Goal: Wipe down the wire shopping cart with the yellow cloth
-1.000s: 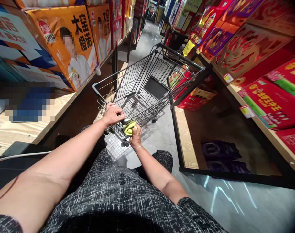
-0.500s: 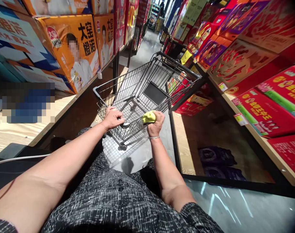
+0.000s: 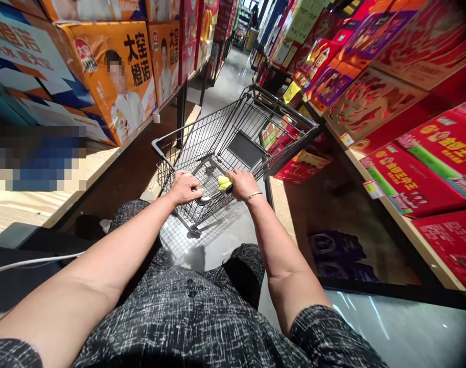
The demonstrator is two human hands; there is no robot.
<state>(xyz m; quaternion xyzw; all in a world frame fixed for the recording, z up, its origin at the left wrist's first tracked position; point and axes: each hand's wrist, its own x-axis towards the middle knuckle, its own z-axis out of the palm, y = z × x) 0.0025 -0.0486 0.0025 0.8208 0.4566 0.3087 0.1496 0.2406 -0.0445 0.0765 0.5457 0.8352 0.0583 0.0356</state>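
Observation:
A black wire shopping cart stands on the floor in front of me, with its basket bare inside. My left hand is closed around the grey-edged near rim of the cart. Bunched in my right hand is a yellow cloth, at the right part of the same rim. The right hand is turned back upward, its fingers curled. Whether the cloth presses on the rim is hard to tell, as the fingers cover it. A thin bracelet circles my right wrist.
Shelves with orange drink cartons line the left side. Red gift boxes fill the right shelf, with purple packs below it. A white cable runs at lower left. The tiled aisle continues beyond the cart.
My right hand has rolled over from a raised fist to back-up, bringing the cloth lower and slightly left. The left hand keeps hold of the rim. My right knee shows more.

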